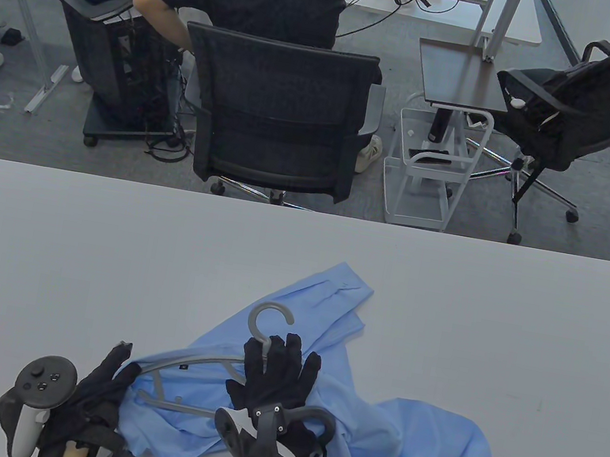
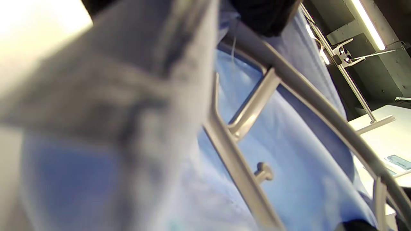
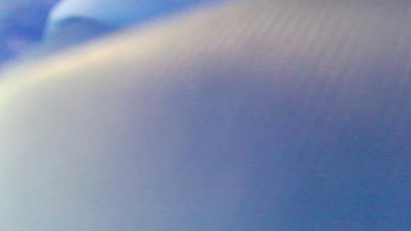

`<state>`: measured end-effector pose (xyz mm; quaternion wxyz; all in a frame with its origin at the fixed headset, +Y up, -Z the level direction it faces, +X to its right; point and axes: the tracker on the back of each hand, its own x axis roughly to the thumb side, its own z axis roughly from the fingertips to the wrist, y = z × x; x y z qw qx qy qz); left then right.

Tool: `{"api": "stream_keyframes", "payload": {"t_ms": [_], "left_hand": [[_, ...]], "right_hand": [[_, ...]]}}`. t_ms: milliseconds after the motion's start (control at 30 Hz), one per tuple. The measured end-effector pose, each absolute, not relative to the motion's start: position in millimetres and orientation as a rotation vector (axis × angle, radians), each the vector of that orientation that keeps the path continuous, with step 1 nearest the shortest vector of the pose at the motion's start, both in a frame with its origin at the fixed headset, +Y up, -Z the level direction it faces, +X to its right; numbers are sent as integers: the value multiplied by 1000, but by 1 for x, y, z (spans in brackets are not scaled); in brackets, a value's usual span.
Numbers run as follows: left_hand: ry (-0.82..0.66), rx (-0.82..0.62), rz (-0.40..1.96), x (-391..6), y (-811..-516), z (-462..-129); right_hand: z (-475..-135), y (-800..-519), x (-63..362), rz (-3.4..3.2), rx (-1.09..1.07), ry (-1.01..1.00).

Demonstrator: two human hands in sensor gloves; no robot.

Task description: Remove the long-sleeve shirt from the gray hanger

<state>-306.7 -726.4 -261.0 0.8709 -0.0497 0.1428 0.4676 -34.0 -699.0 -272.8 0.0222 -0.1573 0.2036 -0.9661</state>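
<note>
A light blue long-sleeve shirt (image 1: 421,441) lies crumpled on the white table (image 1: 100,264), still partly on a gray hanger (image 1: 252,322) whose hook points away from me. My right hand (image 1: 277,376) presses flat, fingers spread, on the hanger's neck and the shirt. My left hand (image 1: 110,383) grips the shirt's edge at the hanger's left end. The left wrist view shows the hanger bars (image 2: 234,160) over blue cloth (image 2: 289,154). The right wrist view is filled with blurred blue cloth (image 3: 289,160).
Beyond the table's far edge a person sits in a black office chair (image 1: 277,113). A white cart (image 1: 429,167) and a second chair (image 1: 570,109) stand to the right. Bare tabletop lies to the left, right and far side of the shirt.
</note>
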Motion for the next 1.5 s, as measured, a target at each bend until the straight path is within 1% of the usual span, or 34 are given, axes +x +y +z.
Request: {"api": "stream_keyframes", "payload": {"t_ms": [233, 367, 500, 700, 800, 1000, 1233, 1500], "left_hand": [[309, -100, 1042, -315, -728, -261], [325, -88, 1044, -321, -730, -260], [308, -84, 1017, -321, -729, -261], [266, 7, 924, -321, -724, -262], [251, 22, 930, -322, -722, -261], [234, 3, 1015, -328, -724, -261], [226, 8, 1022, -331, -724, -261], [198, -45, 1062, -335, -726, -261]], "right_hand": [[-276, -699, -30, -3009, -466, 614], [-277, -699, -28, -3030, -477, 606], [-279, -700, -25, -3039, -489, 601], [-280, -697, -22, -3045, -521, 632], [-280, -695, -21, -3051, -524, 645], [-282, -692, -16, -3086, -550, 651], [-284, -691, -13, -3116, -562, 648], [-285, -691, -12, -3134, -564, 649]]}}
